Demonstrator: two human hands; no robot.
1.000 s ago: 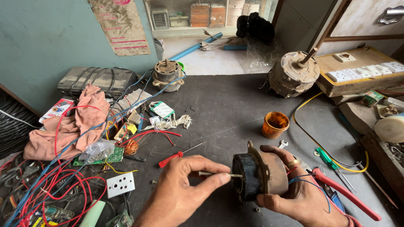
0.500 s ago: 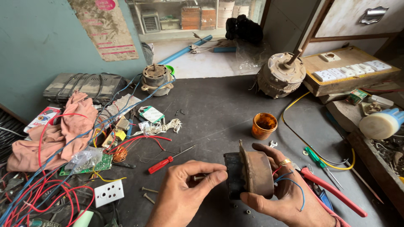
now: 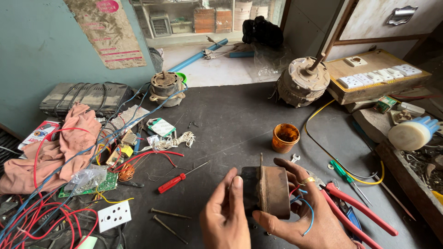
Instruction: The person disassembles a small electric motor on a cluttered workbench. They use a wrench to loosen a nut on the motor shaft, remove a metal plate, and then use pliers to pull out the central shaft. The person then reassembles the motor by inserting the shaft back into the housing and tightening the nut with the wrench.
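Head view, lower centre: right hand [image 3: 302,212] wraps its fingers around a rusty brown metal motor block with a dark coil [image 3: 266,191], blue wires [image 3: 308,216] over the palm. Left hand [image 3: 227,213] presses thumb and fingers against the block's dark left face. Red-handled screwdriver [image 3: 177,180] lies left, orange paste tin [image 3: 285,138] above, on the dark workbench [image 3: 230,115].

Soft daylight comes from the window [image 3: 203,20] at the top and falls evenly on the dark table [image 3: 230,120]. Shadows are weak and short. The pale sill is a little overexposed. The picture is sharp in the middle; the wide lens bends lines at the edges, and the lower corners look slightly blurred
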